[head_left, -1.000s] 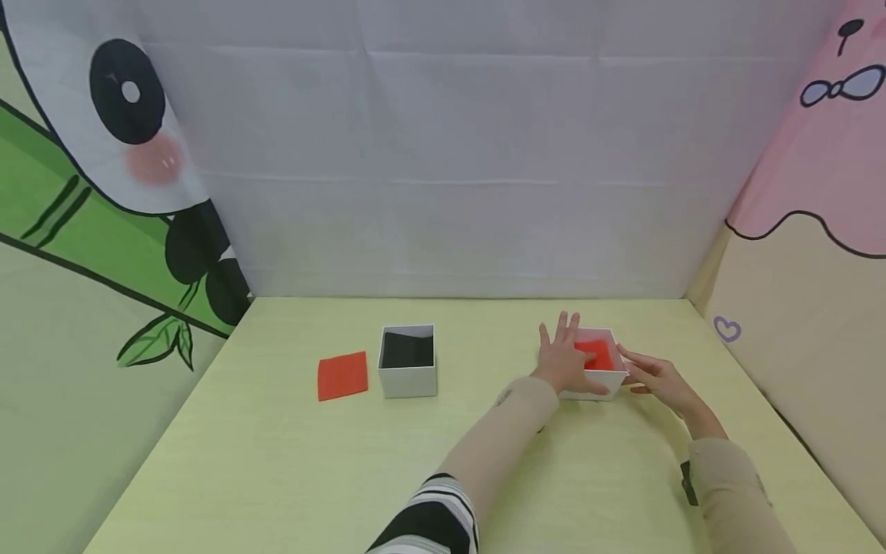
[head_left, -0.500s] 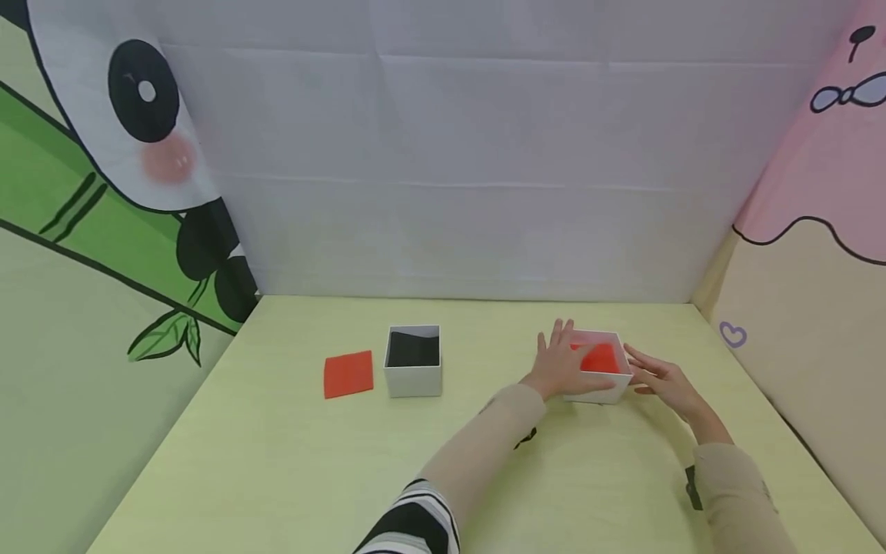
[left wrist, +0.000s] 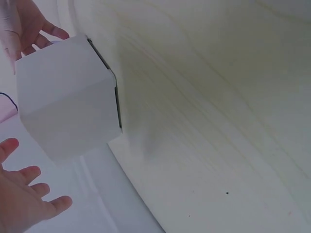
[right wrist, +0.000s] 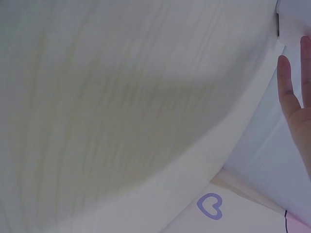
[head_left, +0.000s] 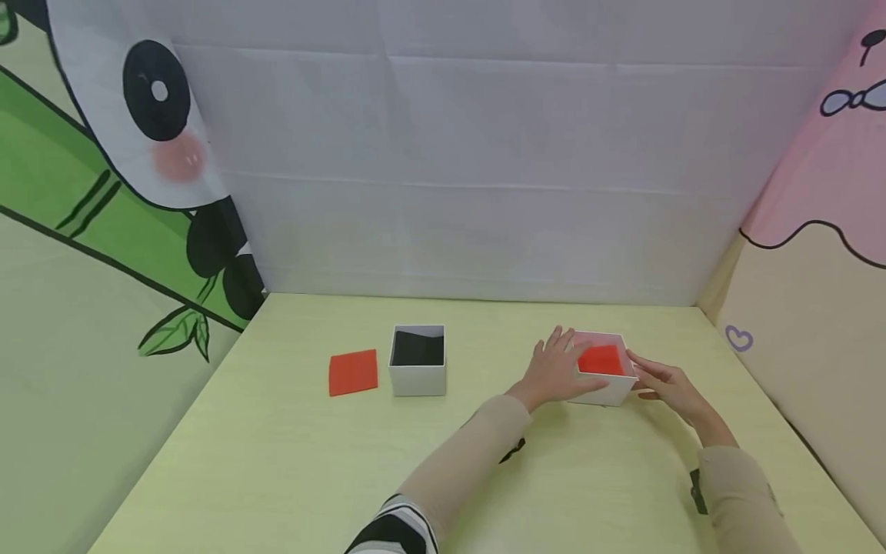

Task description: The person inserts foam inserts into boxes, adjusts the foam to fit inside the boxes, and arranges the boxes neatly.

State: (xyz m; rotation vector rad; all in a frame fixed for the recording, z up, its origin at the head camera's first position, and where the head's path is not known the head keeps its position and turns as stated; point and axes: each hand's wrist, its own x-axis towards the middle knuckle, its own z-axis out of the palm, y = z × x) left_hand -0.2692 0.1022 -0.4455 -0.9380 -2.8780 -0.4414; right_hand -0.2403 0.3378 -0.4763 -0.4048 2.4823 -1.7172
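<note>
At the right of the table stands an open-topped white box (head_left: pixel 599 391) with a flat red piece (head_left: pixel 600 360) inside. My left hand (head_left: pixel 554 372) is at the box's left side, fingers spread and relaxed. In the left wrist view that hand (left wrist: pixel 22 201) is apart from the white box (left wrist: pixel 63 97), holding nothing. My right hand (head_left: pixel 667 385) lies along the box's right side, its fingers extended; the fingertips appear to touch the wall. Only part of the right hand (right wrist: pixel 297 104) shows in the right wrist view, beside the box's corner.
A second white box (head_left: pixel 418 381) holding a black piece (head_left: pixel 418 349) stands left of centre. Beside it a red square sheet (head_left: pixel 353 372) lies flat on the pale yellow table (head_left: pixel 277 462). A white backdrop (head_left: pixel 443 154) rises behind, with cartoon-printed side panels.
My left hand has drawn back leftward from the right box, uncovering more of its red piece. The right hand stays beside the box. The head view has shifted slightly.
</note>
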